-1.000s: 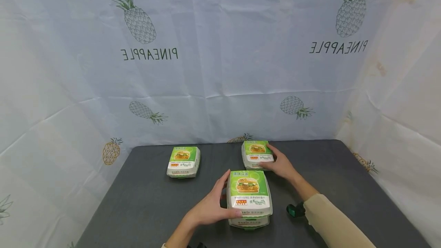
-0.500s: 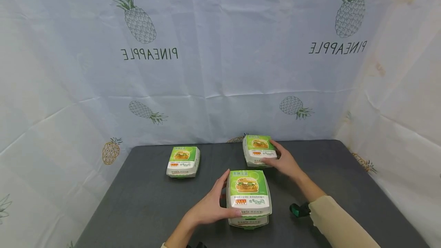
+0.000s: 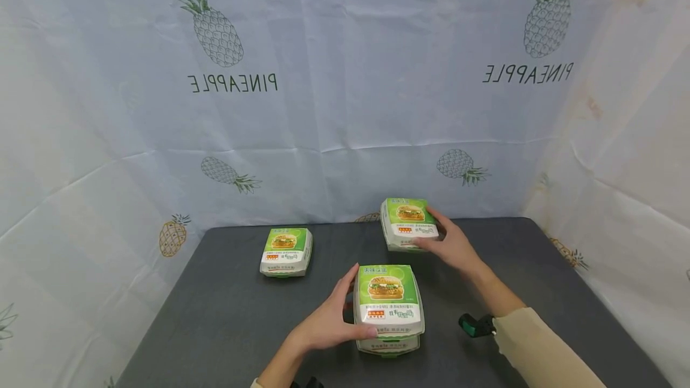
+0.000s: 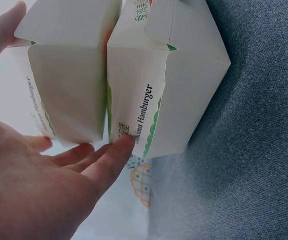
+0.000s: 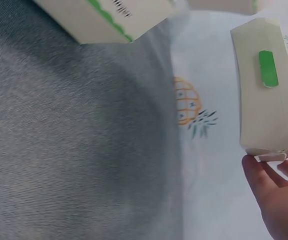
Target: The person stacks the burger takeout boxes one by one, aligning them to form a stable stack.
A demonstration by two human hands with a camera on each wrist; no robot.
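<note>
Two white-and-green hamburger boxes are stacked near the front middle of the table in the head view: an upper box [image 3: 389, 295] on a lower box [image 3: 387, 346]. From the left side my left hand [image 3: 327, 323] holds the upper one between thumb and fingers. The left wrist view has some of its fingertips touching the lower box [image 4: 138, 95] too. My right hand [image 3: 454, 249] grips a third hamburger box [image 3: 411, 222] by its right side. That box is raised off the table behind the stack, and the right wrist view shows its side with a green tab [image 5: 268, 69].
Another hamburger box [image 3: 286, 251] sits at the back left of the dark table [image 3: 232, 322]. A white pineapple-print cloth [image 3: 345, 94] hangs behind and along both sides. A black-and-green strap piece [image 3: 475, 325] hangs at the right wrist.
My right hand has lifted its hamburger box up and slightly to the right. My left hand and the stacked boxes have stayed in place.
</note>
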